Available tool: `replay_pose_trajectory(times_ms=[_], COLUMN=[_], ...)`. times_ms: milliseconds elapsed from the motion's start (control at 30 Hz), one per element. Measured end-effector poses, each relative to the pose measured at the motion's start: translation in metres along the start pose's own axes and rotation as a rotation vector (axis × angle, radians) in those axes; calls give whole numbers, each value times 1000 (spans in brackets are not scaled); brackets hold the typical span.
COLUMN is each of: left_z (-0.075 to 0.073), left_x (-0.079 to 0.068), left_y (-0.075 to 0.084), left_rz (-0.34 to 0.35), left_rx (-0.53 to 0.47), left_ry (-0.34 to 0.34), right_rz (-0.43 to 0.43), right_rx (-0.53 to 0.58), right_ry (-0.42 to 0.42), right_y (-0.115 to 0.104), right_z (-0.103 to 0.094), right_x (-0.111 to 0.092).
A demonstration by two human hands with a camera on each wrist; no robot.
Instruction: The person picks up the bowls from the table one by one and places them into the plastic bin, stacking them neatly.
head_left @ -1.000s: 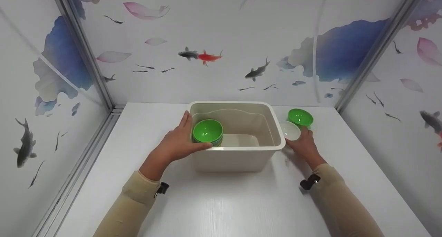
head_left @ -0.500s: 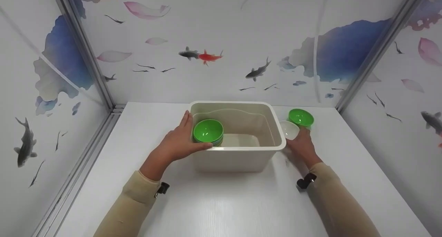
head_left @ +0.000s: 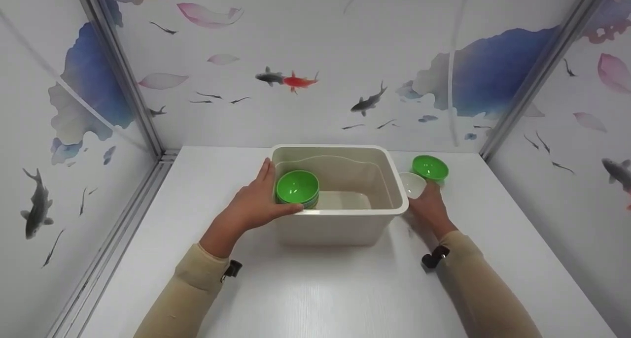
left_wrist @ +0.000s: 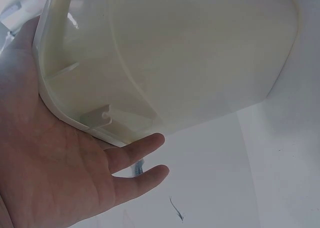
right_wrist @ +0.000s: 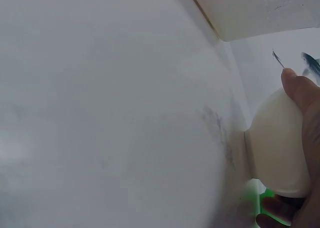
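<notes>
The white bowl (head_left: 412,183) is pinched by the right hand (head_left: 432,209), just right of the bin (head_left: 330,229) and in front of a green bowl (head_left: 430,167) on the desk (head_left: 315,293). The bin (a bowl stack (head_left: 297,187), topped in green, is contained at its left) is touched by the left hand (head_left: 254,205), spread wide, fingers straight.

Left hand (head_left: 251,205), right hand (head_left: 432,211) bare. Left sleeve (head_left: 180,288), right sleeve (head_left: 480,284) both long, tan. Small black left wrist unit (head_left: 233,268), similar right wrist unit (head_left: 434,257).
</notes>
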State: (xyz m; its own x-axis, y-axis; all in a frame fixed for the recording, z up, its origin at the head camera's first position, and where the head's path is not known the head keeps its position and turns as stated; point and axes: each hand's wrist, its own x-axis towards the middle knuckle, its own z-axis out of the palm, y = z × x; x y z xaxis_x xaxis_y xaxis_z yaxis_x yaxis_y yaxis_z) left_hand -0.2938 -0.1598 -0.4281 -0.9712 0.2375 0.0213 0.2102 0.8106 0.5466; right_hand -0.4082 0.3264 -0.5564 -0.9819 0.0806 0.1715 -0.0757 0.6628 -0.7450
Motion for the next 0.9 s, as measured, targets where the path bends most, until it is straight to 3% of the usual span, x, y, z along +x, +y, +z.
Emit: replay_pose_trajectory(times_ms=[233, 533, 900], left_z=[0, 0, 1], left_x=[-2, 0, 0], left_y=[-1, -1, -1], left_rz=[10, 11, 12], left_rx=[-11, -10, -7], left_ry=[3, -3, 0], right_rz=[-25, -21, -38], right_rx=[23, -20, 9], right_ry=[-50, -46, -64], right_y=[0, 5, 8], right_z=[2, 3, 0], right_x=[6, 9, 9])
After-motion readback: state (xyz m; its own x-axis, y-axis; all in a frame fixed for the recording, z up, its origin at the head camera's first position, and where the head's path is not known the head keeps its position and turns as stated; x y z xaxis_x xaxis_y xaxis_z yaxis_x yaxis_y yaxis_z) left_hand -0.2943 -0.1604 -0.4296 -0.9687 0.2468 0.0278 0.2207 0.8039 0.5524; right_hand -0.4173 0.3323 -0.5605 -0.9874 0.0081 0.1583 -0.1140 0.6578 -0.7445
